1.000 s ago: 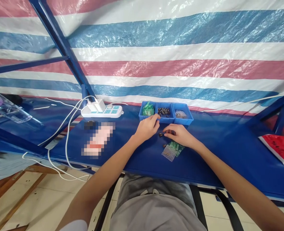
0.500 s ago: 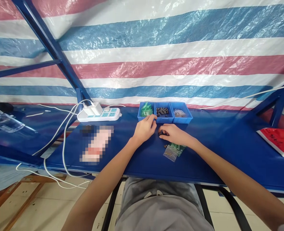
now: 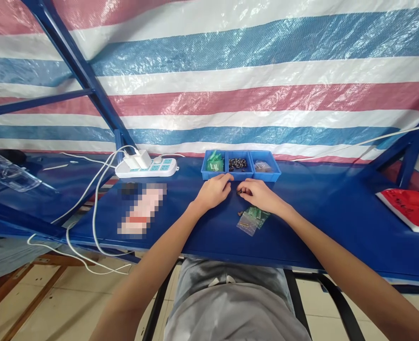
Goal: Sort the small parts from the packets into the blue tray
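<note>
My left hand (image 3: 213,193) is just in front of the blue bins, palm down with its fingers curled. Whether anything is in those fingers is hidden. To its right, my right hand (image 3: 262,195) is closed in a pinch on a small dark part (image 3: 239,192), low over the table. Below that hand lies a clear bag (image 3: 248,222) with brass-coloured pieces, overlapping a green-printed bag (image 3: 262,217). A small brownish piece (image 3: 240,213) sits by the bags' left corner. Dark and metallic small parts (image 3: 237,164) fill the middle bin.
The left blue bin holds green packets (image 3: 215,162); the right one holds clear bags (image 3: 263,166). A white power strip (image 3: 159,168) with cables stands left. At far right is a red-and-white package (image 3: 408,208). Blue frame posts (image 3: 84,71) and a striped sheet (image 3: 248,99) border the table.
The right hand's fingers have drawn into a tighter pinch, and less of the dark part shows. My left hand has come slightly down from the bins' front edge. The view has shifted slightly.
</note>
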`<state>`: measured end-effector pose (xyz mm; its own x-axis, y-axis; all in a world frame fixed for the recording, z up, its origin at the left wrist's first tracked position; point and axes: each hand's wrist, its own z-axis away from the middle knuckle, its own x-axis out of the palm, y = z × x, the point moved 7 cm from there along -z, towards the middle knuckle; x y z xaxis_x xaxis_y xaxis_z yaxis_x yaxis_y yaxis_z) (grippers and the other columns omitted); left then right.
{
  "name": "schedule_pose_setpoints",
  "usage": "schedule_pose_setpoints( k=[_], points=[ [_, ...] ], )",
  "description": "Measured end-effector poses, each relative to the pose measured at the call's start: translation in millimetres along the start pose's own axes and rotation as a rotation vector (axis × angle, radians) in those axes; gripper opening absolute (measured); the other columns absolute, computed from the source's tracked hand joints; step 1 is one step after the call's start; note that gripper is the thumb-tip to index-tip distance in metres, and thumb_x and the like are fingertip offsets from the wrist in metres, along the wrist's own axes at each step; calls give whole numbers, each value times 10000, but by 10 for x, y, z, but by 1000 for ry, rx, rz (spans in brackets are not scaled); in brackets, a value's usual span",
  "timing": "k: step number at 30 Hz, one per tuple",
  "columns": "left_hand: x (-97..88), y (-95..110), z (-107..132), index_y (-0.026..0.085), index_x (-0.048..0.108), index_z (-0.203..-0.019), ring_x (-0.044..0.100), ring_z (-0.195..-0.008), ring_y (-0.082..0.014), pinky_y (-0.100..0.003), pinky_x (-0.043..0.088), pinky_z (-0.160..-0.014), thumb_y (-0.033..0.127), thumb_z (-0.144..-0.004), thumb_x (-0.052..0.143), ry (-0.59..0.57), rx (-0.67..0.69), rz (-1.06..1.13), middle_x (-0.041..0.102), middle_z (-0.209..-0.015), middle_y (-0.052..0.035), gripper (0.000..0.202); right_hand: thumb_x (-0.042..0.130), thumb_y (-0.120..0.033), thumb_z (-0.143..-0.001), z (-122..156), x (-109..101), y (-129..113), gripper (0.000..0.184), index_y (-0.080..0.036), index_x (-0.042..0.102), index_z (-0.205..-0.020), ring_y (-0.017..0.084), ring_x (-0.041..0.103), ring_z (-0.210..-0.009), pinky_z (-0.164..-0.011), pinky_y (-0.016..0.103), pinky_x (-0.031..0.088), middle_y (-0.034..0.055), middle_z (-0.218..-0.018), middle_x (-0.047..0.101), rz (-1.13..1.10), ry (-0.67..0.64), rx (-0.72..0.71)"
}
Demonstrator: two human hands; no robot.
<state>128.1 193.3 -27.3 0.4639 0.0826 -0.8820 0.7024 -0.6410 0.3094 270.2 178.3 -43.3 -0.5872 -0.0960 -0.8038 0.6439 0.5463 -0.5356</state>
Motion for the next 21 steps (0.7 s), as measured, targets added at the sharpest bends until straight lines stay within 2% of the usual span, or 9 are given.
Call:
schedule_pose_setpoints(
  k=[6, 9, 13, 21],
  points=[
    [-17, -6, 0, 223, 603, -1148, 634, -806, -172, -271, 422, -645, 226, -966, 458, -3, 25, 16, 678, -1012, -44, 232, 605, -237, -856, -1, -42, 90, 129, -195, 667, -961, 174, 613, -746, -702, 317, 502, 49, -886, 646, -177, 89, 94],
    [-2, 16, -3, 228, 616, -1098, 614, -779, -165, -263, 398, -614, 268, -942, 526, -27, 61, 25, 654, -953, -26, 185, 632, -271, -836, -2, -51, 120, 162, -203, 655, -982, 186, 634, -778, -738, 333, 525, 39, -869, 666, -344, 161, 158],
    [12, 38, -7, 222, 621, -1044, 592, -761, -150, -254, 372, -595, 327, -931, 580, -31, 89, 53, 637, -964, -17, 160, 671, -327, -814, 0, -35, 101, 209, -207, 636, -981, 201, 648, -803, -748, 349, 533, 38, -879, 662, -555, 248, 207],
    [17, 82, -1, 208, 611, -930, 556, -719, -137, -250, 371, -617, 326, -964, 540, 9, 110, 69, 602, -877, -6, 142, 701, -376, -797, -3, -16, 18, 215, -203, 648, -913, 209, 658, -801, -742, 357, 531, 52, -902, 697, -688, 245, 224]
  ],
)
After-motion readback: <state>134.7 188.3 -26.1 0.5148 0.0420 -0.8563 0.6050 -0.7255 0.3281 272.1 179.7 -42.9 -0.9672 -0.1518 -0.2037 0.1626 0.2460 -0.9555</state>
